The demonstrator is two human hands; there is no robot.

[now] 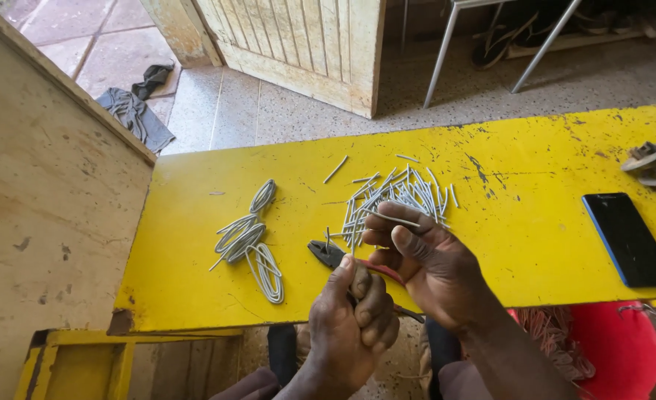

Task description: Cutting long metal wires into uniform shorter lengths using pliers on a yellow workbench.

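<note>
Over yellow table point(535, 222): right hand point(432, 259) fingers pinching cut wire piece point(393, 217); left hand point(354, 318) fingers wrapped round pliers point(328, 253).

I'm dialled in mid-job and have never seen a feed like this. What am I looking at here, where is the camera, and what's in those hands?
There is no machine here: this is one picture from a camera worn on a person's head, looking down at their own two bare hands. The left hand grips a pair of pliers with red handles, jaws pointing left. The right hand pinches one short grey wire piece between its fingers. Both hands work over a worn yellow table. On it lie a pile of cut wire pieces just beyond the right hand, a looped coil of grey wire to the left, and a black phone face up at the right. A wooden door stands beyond the table.
</note>
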